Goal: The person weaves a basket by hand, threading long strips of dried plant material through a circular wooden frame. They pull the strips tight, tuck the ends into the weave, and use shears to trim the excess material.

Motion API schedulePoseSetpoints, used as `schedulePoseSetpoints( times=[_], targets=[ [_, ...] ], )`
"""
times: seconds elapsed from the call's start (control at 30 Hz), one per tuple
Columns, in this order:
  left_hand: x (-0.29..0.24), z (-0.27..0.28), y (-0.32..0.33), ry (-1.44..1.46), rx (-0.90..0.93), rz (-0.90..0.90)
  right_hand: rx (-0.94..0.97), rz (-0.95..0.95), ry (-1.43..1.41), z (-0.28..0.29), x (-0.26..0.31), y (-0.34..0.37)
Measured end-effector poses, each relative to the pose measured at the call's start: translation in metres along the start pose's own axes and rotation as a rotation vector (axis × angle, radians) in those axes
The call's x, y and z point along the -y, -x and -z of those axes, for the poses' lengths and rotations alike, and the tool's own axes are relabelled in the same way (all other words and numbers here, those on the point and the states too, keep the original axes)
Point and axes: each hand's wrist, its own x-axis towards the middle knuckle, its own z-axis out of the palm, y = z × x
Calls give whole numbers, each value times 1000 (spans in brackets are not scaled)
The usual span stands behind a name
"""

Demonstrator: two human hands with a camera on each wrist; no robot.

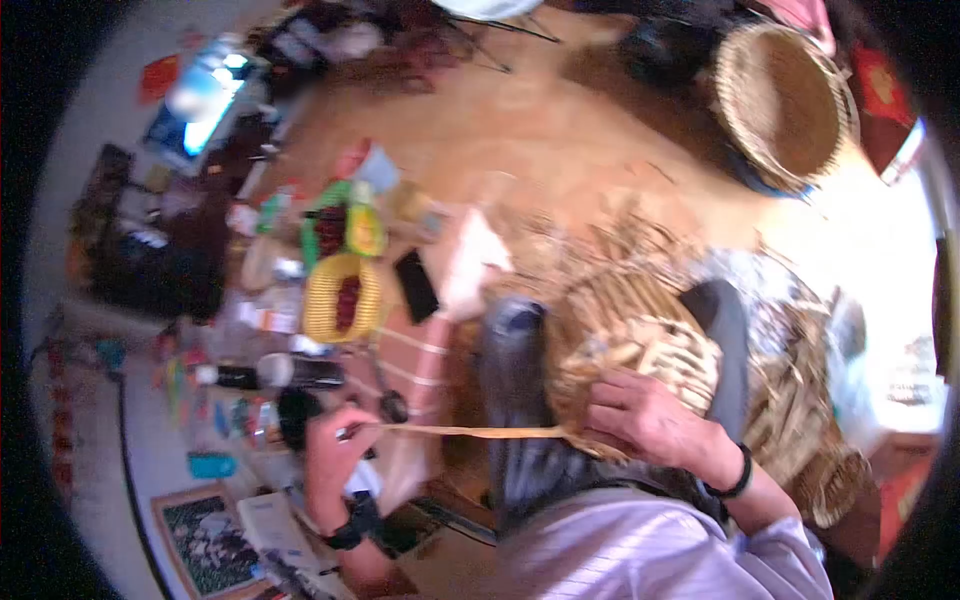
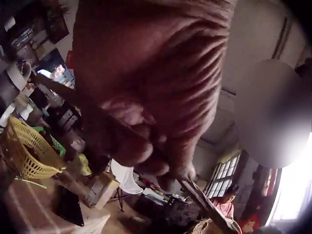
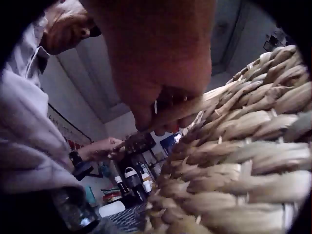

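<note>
A woven straw basket (image 1: 640, 340) rests between the person's knees, its thick plaited wall (image 3: 243, 165) filling the right side of the right wrist view. From its near edge a flat straw strand (image 1: 475, 432) stretches out to the left, pulled straight. The left hand (image 1: 335, 455) grips the far part of this strand, with its fingers curled in toward the palm in the left wrist view. Right at the basket's edge, the right hand (image 1: 650, 418) pinches the strand where it leaves the weave. Part of the basket's near side is hidden behind the right hand.
On a table at left stand a yellow plastic basket (image 1: 318, 312), a black phone-like slab (image 1: 416, 284) and dark bottles (image 1: 300, 371). Loose straw (image 1: 640, 235) lies on the floor ahead. A big round basket (image 1: 725, 95) stands at back right, near another person (image 2: 225, 200).
</note>
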Motion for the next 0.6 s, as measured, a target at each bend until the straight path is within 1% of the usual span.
schedulePoseSetpoints(
  times=[0.03,0.1,0.13,0.17,0.2,0.23,0.27,0.3,0.33,0.37,0.43,0.47,0.5,0.57,0.6],
  targets=[
    [-4,2,-1,-33,105,-94,27,-85,-70,-4,5,13],
    [-39,-16,5,131,328,-50,45,-183,-194,-7,2,18],
    [-45,-33,2,132,401,-161,14,-198,-315,-15,2,21],
    [-66,-54,1,132,451,-207,-21,-206,-437,-22,4,20],
    [-81,-75,1,166,491,-281,32,-285,-604,-10,19,12],
    [-102,-92,0,146,521,-307,97,-375,-749,-12,26,11],
    [-118,-113,-2,220,504,-395,78,-401,-837,-12,32,8],
    [-130,-128,-2,231,511,-369,59,-425,-925,-14,36,7],
    [-137,-139,-2,194,487,-373,27,-429,-899,-20,35,12],
    [-140,-145,-3,156,464,-376,59,-491,-921,-17,33,19],
    [-132,-149,-7,229,466,-416,128,-612,-967,7,31,32],
    [-129,-150,-8,267,468,-435,116,-572,-844,19,30,39],
    [-128,-148,-7,247,486,-413,80,-461,-679,17,18,54],
    [-127,-144,-5,203,525,-370,24,-421,-483,24,7,74],
    [-124,-149,-4,200,508,-382,-3,-395,-214,29,9,77]
  ],
)
